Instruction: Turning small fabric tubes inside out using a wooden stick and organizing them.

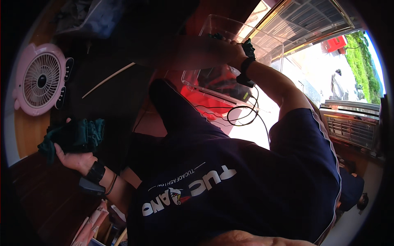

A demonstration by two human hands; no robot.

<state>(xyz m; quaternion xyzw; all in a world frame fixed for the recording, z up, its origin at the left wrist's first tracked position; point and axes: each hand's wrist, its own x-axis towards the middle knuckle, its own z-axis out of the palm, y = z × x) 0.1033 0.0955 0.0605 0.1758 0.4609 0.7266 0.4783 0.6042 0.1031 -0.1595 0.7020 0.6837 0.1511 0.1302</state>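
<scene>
While sunlight floods the window [312, 24], a fan [41, 80] stands on wood.

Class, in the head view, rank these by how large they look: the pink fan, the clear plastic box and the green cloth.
1. Clear plastic box, held by the right hand.
2. Pink fan.
3. Green cloth, in the left hand.
The fisheye bends the edges, so true sizes stay unsure.

dark wooden floor [41, 192], pink fan [40, 80] on it, bright window [312, 24] with sunlit greenery outside
</scene>
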